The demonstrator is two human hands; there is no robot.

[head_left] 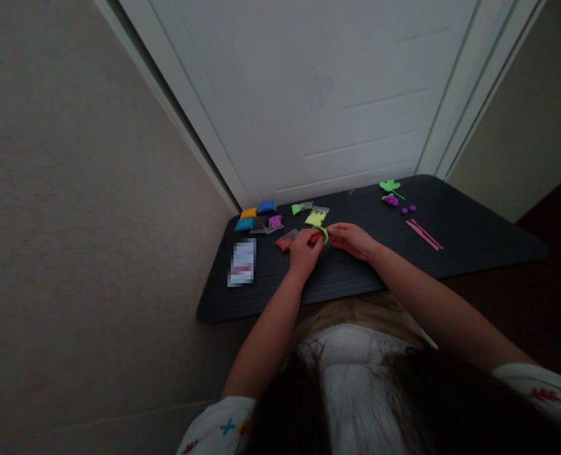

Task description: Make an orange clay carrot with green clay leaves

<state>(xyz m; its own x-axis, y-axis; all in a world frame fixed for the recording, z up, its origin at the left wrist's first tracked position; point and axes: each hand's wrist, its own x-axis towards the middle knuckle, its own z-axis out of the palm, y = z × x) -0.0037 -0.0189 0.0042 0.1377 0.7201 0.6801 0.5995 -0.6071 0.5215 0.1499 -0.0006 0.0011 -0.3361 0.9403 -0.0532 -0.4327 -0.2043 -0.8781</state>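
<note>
Close to the front middle of the table, my left hand (304,254) is closed around a small orange clay piece (315,238), mostly hidden by the fingers. A curved light-green clay strip (325,234) bends over that piece. My right hand (351,241) meets it from the right, fingertips pinched together at the strip. Just left of my left hand lies a clear bag of orange-red clay (286,241). Behind the hands are a bag of yellow clay (316,217) and a bag of green clay (301,207).
Bags of blue (267,206), yellow-orange (249,213), teal (244,224), black (259,223) and purple clay (275,222) sit back left. A blurred phone-like rectangle (242,262) lies nearer. To the right are a green leaf shape (390,186), purple balls (391,200) and pink sticks (424,234).
</note>
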